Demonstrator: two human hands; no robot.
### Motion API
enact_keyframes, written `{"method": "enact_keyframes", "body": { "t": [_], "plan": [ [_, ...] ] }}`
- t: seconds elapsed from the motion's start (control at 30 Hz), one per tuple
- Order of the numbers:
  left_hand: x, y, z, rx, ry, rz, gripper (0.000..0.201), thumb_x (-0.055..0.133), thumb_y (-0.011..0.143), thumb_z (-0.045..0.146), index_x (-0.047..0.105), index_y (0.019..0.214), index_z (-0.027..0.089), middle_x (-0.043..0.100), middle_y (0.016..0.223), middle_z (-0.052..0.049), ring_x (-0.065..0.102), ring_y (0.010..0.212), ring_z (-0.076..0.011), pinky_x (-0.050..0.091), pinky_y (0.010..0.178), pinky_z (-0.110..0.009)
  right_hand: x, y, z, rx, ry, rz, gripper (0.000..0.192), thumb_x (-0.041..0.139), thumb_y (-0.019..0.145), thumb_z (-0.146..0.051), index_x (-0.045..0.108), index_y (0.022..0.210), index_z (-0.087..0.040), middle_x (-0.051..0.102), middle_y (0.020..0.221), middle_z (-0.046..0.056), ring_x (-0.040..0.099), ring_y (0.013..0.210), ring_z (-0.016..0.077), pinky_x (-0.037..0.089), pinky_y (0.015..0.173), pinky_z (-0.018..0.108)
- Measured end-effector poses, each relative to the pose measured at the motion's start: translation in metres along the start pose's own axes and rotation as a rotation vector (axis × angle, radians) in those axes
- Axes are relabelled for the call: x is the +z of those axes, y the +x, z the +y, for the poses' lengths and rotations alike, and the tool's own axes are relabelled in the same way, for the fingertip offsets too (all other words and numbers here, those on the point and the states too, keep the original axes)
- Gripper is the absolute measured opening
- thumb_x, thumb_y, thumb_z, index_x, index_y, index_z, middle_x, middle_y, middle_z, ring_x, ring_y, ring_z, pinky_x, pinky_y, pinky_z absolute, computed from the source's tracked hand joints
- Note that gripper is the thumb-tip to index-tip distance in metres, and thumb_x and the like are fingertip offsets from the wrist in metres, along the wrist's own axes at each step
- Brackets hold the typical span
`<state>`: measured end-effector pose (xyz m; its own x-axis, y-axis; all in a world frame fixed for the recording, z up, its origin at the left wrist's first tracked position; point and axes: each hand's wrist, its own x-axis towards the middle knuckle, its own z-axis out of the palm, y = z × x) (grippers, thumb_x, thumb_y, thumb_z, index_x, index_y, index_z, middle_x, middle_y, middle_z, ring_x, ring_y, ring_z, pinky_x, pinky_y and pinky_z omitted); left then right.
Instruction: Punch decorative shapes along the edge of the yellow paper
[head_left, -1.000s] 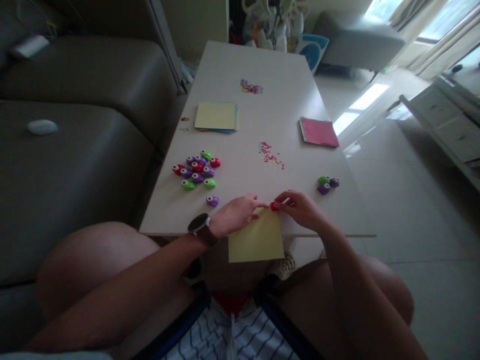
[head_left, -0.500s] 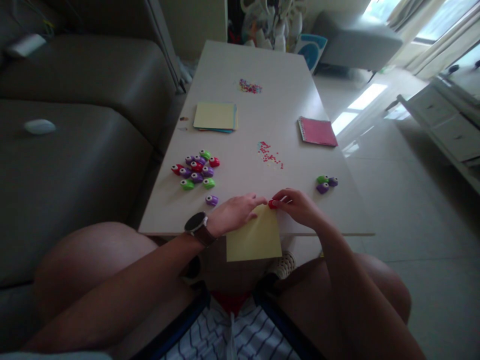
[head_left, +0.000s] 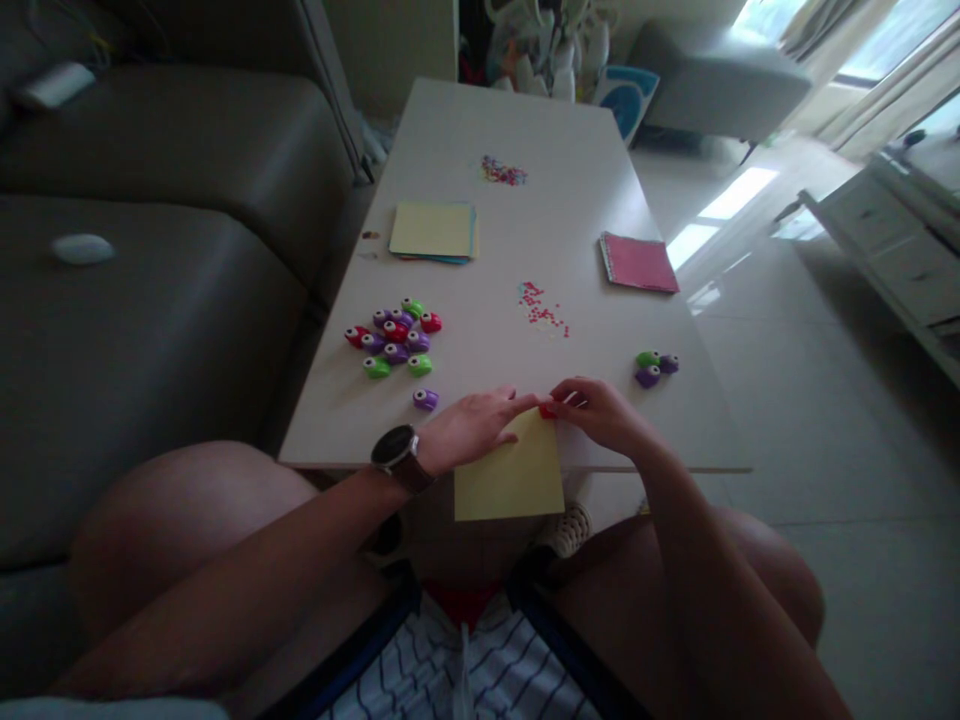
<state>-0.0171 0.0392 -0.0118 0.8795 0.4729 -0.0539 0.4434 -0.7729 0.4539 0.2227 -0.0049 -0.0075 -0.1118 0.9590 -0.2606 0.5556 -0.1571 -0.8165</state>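
A small red craft punch (head_left: 547, 410) sits at the top right corner of a yellow sheet of paper (head_left: 514, 480), which overhangs the table's near edge. My right hand (head_left: 592, 410) pinches the punch from the right. Across the top of the sheet lies my left hand (head_left: 484, 425), its index finger stretched out to touch the punch and its thumb over the paper. A watch is on the left wrist. Beside that hand stands a single purple punch (head_left: 425, 399). Several red, purple and green punches (head_left: 395, 331) are clustered farther left.
Red paper bits (head_left: 544, 310) are scattered beyond my hands, with a multicoloured pile (head_left: 502, 171) farther back. A stack of coloured paper (head_left: 433, 230) lies at left. At right are a pink spiral notebook (head_left: 640, 263) and a small group of green and purple punches (head_left: 649, 378).
My left index finger has moved slightly right and now reaches onto the red punch. The right hand keeps its pinch, and the paper stays in much the same place.
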Motion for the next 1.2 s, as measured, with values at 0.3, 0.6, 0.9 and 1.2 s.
{"method": "enact_keyframes", "body": {
  "t": [0.3, 0.6, 0.9, 1.2],
  "plan": [
    [0.002, 0.001, 0.0, -0.002, 0.069, -0.054, 0.055, 0.061, 0.098, 0.023, 0.042, 0.149, 0.034, 0.055, 0.114, -0.005, 0.061, 0.096, -0.0202, 0.048, 0.086, -0.031, -0.001, 0.01, -0.008, 0.11, -0.068, 0.028, 0.013, 0.073, 0.078, -0.031, 0.075, 0.078, -0.018, 0.07, 0.07, 0.004, 0.059, 0.064, 0.0161, 0.043, 0.058, 0.027],
    [0.001, 0.005, 0.003, -0.044, 0.052, -0.081, 0.054, 0.062, 0.097, 0.024, 0.044, 0.148, 0.031, 0.056, 0.12, -0.007, 0.06, 0.107, -0.0236, 0.047, 0.094, -0.035, -0.001, 0.018, -0.017, 0.173, -0.128, 0.01, 0.015, 0.076, 0.073, -0.027, 0.065, 0.067, -0.019, 0.068, 0.069, 0.002, 0.055, 0.062, 0.0139, 0.04, 0.056, 0.026],
    [0.015, 0.009, -0.012, -0.03, 0.034, -0.093, 0.059, 0.063, 0.096, 0.024, 0.041, 0.151, 0.029, 0.06, 0.13, -0.01, 0.06, 0.117, -0.026, 0.046, 0.102, -0.04, -0.001, 0.026, -0.018, 0.231, -0.078, -0.022, 0.018, 0.079, 0.069, -0.014, 0.063, 0.061, -0.018, 0.069, 0.066, 0.002, 0.058, 0.063, 0.0134, 0.043, 0.059, 0.024],
    [0.004, 0.005, -0.008, -0.019, -0.115, -0.049, 0.071, 0.064, 0.095, 0.021, 0.033, 0.158, 0.027, 0.062, 0.129, -0.011, 0.06, 0.115, -0.0234, 0.046, 0.103, -0.039, -0.014, 0.015, -0.016, 0.144, 0.075, -0.061, 0.006, 0.077, 0.072, -0.018, 0.072, 0.073, -0.017, 0.073, 0.074, 0.002, 0.064, 0.066, 0.0132, 0.047, 0.061, 0.023]
  ]
}}
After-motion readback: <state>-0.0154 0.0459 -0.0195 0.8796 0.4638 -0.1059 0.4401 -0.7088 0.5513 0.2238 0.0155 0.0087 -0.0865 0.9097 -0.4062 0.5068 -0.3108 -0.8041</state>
